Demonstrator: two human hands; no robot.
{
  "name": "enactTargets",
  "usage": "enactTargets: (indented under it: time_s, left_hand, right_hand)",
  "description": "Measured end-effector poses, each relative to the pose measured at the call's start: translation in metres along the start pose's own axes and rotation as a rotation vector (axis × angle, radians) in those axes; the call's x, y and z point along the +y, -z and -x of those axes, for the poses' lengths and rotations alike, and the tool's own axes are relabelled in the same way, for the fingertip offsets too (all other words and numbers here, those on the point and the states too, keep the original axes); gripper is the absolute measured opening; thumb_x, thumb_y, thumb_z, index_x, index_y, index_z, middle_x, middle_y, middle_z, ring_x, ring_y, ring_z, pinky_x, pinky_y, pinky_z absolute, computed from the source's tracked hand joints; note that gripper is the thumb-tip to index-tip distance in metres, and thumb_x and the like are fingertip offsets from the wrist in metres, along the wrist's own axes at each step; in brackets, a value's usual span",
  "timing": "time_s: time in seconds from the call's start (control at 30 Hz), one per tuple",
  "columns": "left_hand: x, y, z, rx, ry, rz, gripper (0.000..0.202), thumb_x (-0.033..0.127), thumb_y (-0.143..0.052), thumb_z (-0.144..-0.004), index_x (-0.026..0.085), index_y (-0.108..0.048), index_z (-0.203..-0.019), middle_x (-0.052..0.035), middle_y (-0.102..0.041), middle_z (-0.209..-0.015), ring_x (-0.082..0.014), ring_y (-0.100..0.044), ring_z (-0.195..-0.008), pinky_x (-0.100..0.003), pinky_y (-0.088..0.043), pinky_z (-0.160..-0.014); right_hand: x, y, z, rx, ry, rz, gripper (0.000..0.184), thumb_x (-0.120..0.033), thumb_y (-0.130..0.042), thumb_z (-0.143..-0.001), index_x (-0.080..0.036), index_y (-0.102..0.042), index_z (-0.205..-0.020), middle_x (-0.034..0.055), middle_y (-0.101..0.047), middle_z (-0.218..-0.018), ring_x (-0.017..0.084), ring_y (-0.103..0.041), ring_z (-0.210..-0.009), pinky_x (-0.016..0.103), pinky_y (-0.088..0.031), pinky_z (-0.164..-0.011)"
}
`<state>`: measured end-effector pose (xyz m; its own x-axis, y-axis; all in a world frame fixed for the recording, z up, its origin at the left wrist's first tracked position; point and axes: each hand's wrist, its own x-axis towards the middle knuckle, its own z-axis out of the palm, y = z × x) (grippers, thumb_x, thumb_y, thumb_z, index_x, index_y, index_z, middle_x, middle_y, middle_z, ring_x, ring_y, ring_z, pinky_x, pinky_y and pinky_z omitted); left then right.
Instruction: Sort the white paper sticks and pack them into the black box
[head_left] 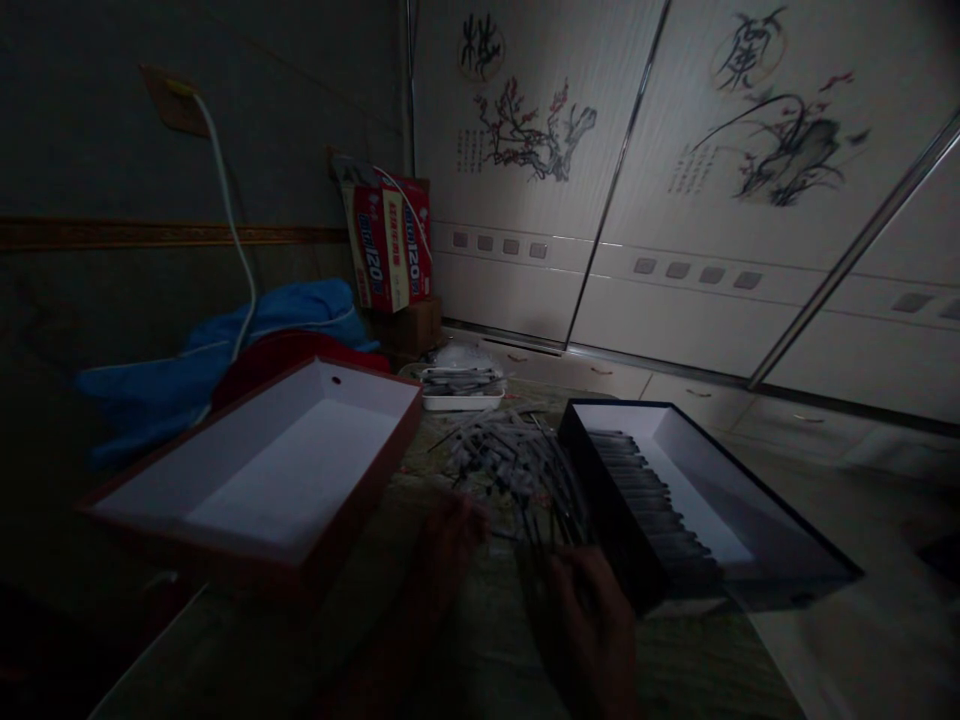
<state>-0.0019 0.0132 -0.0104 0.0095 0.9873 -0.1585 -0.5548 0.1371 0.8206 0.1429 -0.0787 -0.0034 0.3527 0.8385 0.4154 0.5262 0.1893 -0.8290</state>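
The picture is dark. My left hand (450, 535) is over the table at the near edge of a loose pile of slim pen-like sticks (499, 445), pale with dark ends. Its fingers are curled together, and anything between them is too dark to make out. To the right, my right hand (589, 610) is also curled, thumb and fingers close together. Thin dark sticks show just beyond its fingertips, but whether it holds them is unclear. Beside it stands a dark-rimmed box (757, 490) with a white inside, where a row of similar sticks (652, 490) lies along the left side.
A red box (401, 420) with a white inside stands on the left. Behind the pile is a white tray (463, 402) of more sticks. Blue cloth (300, 310), a red printed carton (390, 245) and a white cord (225, 190) are at back left. Cabinet doors (517, 290) stand behind.
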Motion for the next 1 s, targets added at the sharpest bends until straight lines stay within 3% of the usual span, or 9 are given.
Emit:
enactTargets:
  time_s: [0.1,0.17,0.33,0.47,0.63,0.77,0.87,1.0]
  left_hand:
    - [-0.008,-0.001,0.004,-0.082,0.111,0.096,0.024,0.030,-0.074,-0.059,0.015,-0.057,-0.069,0.0009,-0.062,-0.059,-0.0122,-0.059,-0.054,-0.024,-0.045,-0.052]
    - [-0.013,-0.001,0.005,-0.120,0.157,0.142,0.022,0.028,-0.073,-0.061,0.016,-0.057,-0.071,0.0016,-0.063,-0.062,-0.0123,-0.060,-0.056,-0.024,-0.045,-0.053]
    - [-0.012,-0.004,0.009,-0.127,0.191,0.161,0.024,0.031,-0.074,-0.060,0.016,-0.058,-0.070,0.0027,-0.062,-0.061,-0.0126,-0.060,-0.057,-0.025,-0.046,-0.055]
    - [-0.007,-0.008,0.012,-0.106,0.212,0.184,0.027,0.032,-0.076,-0.055,0.016,-0.059,-0.069,0.0023,-0.062,-0.061,-0.0120,-0.059,-0.055,-0.025,-0.046,-0.055]
    - [-0.007,-0.009,0.016,-0.135,0.266,0.228,0.020,0.025,-0.075,-0.060,0.015,-0.060,-0.069,0.0009,-0.064,-0.062,-0.0121,-0.061,-0.057,-0.023,-0.048,-0.055]
    - [-0.008,-0.010,0.015,-0.053,0.295,0.294,0.015,0.015,-0.073,-0.061,0.016,-0.060,-0.069,0.0011,-0.065,-0.065,-0.0111,-0.062,-0.058,-0.021,-0.050,-0.057]
    - [-0.008,-0.008,0.011,0.029,0.304,0.353,0.011,0.012,-0.070,-0.065,0.016,-0.059,-0.067,0.0006,-0.066,-0.065,-0.0115,-0.063,-0.059,-0.022,-0.051,-0.059]
    - [-0.011,-0.005,0.007,0.088,0.306,0.400,0.011,0.008,-0.067,-0.066,0.016,-0.059,-0.065,0.0005,-0.065,-0.064,-0.0118,-0.063,-0.060,-0.022,-0.052,-0.060]
  right_hand:
    - [-0.013,0.005,-0.002,0.075,-0.128,-0.086,0.023,-0.040,-0.051,-0.081,-0.019,-0.059,-0.082,0.0016,-0.061,-0.069,0.016,-0.058,-0.063,0.022,-0.044,-0.055]
    - [-0.022,0.007,-0.003,0.047,-0.143,-0.124,0.021,-0.039,-0.051,-0.081,-0.019,-0.056,-0.080,0.0007,-0.059,-0.067,0.015,-0.057,-0.060,0.021,-0.044,-0.052]
    - [-0.037,0.002,-0.010,-0.055,-0.060,-0.076,0.016,-0.033,-0.049,-0.082,-0.019,-0.055,-0.075,0.0010,-0.058,-0.068,0.015,-0.057,-0.063,0.021,-0.044,-0.057]
    - [-0.037,-0.006,-0.013,-0.088,-0.015,-0.060,0.014,-0.030,-0.048,-0.083,-0.020,-0.056,-0.078,0.0006,-0.061,-0.071,0.014,-0.058,-0.066,0.021,-0.044,-0.059]
    - [-0.036,-0.014,-0.014,-0.119,0.008,-0.128,0.014,-0.028,-0.049,-0.083,-0.018,-0.059,-0.080,0.0025,-0.064,-0.074,0.015,-0.060,-0.069,0.021,-0.046,-0.060]
    - [-0.036,-0.017,-0.017,-0.126,-0.027,-0.169,0.014,-0.027,-0.051,-0.082,-0.018,-0.061,-0.087,0.0037,-0.066,-0.080,0.016,-0.062,-0.073,0.022,-0.047,-0.063]
    - [-0.033,-0.015,-0.017,-0.051,-0.099,-0.221,0.024,-0.031,-0.056,-0.079,-0.019,-0.057,-0.099,0.0026,-0.064,-0.080,0.016,-0.061,-0.070,0.022,-0.048,-0.061]
    - [-0.031,-0.009,-0.013,0.085,-0.135,-0.220,0.019,-0.036,-0.057,-0.078,-0.019,-0.054,-0.087,-0.0010,-0.057,-0.069,0.013,-0.057,-0.063,0.020,-0.046,-0.055]
